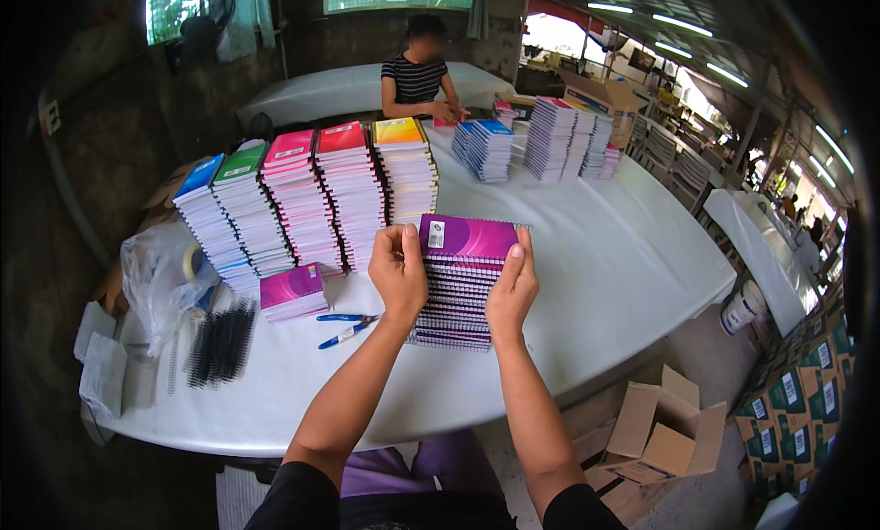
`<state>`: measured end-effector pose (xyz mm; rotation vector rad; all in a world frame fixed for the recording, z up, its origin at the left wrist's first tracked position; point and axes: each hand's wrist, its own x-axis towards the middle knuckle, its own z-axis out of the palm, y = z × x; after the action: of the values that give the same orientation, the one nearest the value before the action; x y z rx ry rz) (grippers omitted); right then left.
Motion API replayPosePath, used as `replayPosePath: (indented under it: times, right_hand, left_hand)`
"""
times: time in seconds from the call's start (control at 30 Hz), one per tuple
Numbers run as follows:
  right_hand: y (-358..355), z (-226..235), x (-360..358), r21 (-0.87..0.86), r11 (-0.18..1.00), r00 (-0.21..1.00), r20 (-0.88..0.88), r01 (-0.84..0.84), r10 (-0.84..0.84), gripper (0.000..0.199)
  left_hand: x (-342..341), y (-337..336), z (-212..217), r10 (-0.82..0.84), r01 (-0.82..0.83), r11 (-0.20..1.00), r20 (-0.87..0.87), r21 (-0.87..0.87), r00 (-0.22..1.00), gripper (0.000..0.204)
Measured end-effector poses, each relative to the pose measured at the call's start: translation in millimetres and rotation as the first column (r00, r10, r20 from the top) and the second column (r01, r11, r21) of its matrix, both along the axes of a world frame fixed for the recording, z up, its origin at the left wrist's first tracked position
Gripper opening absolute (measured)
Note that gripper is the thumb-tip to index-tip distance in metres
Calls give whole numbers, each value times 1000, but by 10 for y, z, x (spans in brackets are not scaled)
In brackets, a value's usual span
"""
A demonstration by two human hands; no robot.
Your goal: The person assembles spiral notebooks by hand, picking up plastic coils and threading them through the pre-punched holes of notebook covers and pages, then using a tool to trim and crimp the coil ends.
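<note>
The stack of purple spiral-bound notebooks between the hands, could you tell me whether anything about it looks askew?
Slightly: the stack of purple spiral-bound notebooks leans away from the person, top offset from bottom. The left hand and right hand press its sides. Nothing looks spilled or damaged.

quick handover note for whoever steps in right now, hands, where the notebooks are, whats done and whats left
Left hand and right hand each grip a side of the purple notebook stack, which stands on the white table.
Sorted colour stacks stand behind it: blue, green, pink, red, yellow. A few more purple notebooks lie to the left, beside blue-handled pliers and loose black spiral coils.
Done: those five colour stacks look built up. Left, probably: the purple stack is not yet in that row.
A co-worker works at the far end.
</note>
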<state>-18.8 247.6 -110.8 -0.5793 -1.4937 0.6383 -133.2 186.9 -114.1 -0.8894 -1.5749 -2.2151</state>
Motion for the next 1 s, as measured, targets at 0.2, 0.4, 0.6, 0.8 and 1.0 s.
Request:
replayPosePath:
  times: [0.2,0.4,0.6,0.8,1.0]
  right_hand:
    - [-85,-43,-6,-52,997,999,1,-51,51,43]
    - [-228,-402,482,364,931,991,-129,31,17,53]
    - [-937,-979,317,148,808,817,197,-571,542,49]
    - [-1497,-1005,-109,246,760,703,615,-601,357,73]
    - [-1016,-767,11,-447,316,350,8,-837,937,31]
  left_hand:
    - [-167,-154,-2,11,-10,993,11,-121,1000,24]
    - [-1196,-1086,-300,4,-315,597,-390,-738,921,39]
    - [-1360,-1807,-969,16,-636,368,-680,-678,733,29]
    - [-2,-1878,-535,-131,281,840,328,-465,936,27]
    - [64,-1930,-642,-150,251,921,322,-297,935,42]
